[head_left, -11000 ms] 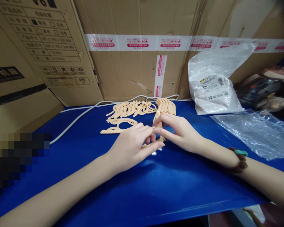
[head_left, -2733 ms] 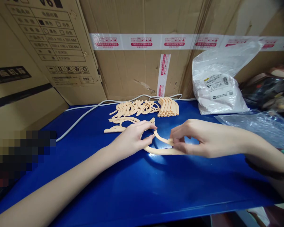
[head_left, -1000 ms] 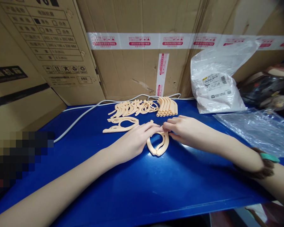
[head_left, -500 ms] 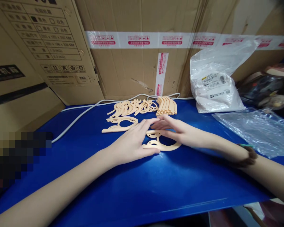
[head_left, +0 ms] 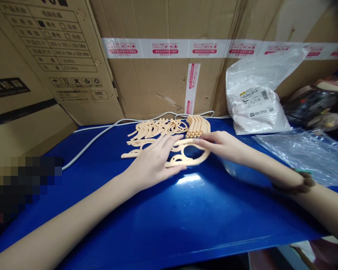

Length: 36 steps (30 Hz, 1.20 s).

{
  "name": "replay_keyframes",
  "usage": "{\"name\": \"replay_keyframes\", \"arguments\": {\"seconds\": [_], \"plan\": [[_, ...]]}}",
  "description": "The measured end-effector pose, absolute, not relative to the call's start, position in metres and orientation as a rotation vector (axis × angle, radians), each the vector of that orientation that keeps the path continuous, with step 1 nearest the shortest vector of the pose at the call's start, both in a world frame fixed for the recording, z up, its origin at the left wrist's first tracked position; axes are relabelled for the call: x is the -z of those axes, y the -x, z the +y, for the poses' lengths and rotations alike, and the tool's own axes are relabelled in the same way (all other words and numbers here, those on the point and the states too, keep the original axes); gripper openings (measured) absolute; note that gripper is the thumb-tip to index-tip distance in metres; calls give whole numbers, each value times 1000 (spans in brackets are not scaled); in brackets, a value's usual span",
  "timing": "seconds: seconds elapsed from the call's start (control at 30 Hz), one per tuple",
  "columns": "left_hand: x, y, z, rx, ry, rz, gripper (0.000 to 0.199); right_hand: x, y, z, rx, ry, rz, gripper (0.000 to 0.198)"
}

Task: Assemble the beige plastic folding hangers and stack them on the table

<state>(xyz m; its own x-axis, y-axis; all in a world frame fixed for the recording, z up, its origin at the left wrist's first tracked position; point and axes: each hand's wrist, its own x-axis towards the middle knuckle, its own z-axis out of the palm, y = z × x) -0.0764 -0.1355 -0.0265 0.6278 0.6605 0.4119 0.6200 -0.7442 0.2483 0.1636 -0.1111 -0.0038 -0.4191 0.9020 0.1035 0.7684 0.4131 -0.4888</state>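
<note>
Between my hands is a beige plastic folding hanger, folded into a loop with curved arms. My left hand grips its left end, thumb along the near edge and fingers over the far side. My right hand pinches the far right part of the loop with thumb and fingers. Partly behind my left hand lies another folded hanger on the table. Farther back are a row of beige hook-shaped pieces and a neat stack of curved beige arms.
The blue table meets a large cardboard box at the back. A white cable runs along the back and left. At right stand a filled plastic bag and a flat clear bag. Another carton rises at left.
The hanger between my hands has moved slightly away from me and left. My right hand has shifted back and right, uncovering more of the loop and the stack behind.
</note>
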Motion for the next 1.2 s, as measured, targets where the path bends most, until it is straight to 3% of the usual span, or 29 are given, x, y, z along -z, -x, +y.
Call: {"name": "replay_keyframes", "arguments": {"seconds": [0.13, 0.23, 0.53, 0.8, 1.03, 1.2], "plan": [[26, 79, -130, -830, -2798, 1105, 59, 4, -162, -110, -982, 1221, -2067, 41], [25, 80, -129, -784, -2809, 1089, 61, 4, -160, -112, -1106, 1242, -1931, 36], [22, 83, -128, -747, -2830, 1071, 62, 9, -159, -112, -1139, 1292, -1817, 38], [22, 83, -126, -717, -2870, 1068, 66, 15, -159, -110, -1350, 1228, -1709, 34], [23, 84, -127, -694, -2864, 1069, 63, 15, -158, -112, -1267, 1265, -1740, 32], [9, 87, -125, -617, -2815, 1092, 62, 12, -155, -112, -1138, 1242, -1809, 45]]}}
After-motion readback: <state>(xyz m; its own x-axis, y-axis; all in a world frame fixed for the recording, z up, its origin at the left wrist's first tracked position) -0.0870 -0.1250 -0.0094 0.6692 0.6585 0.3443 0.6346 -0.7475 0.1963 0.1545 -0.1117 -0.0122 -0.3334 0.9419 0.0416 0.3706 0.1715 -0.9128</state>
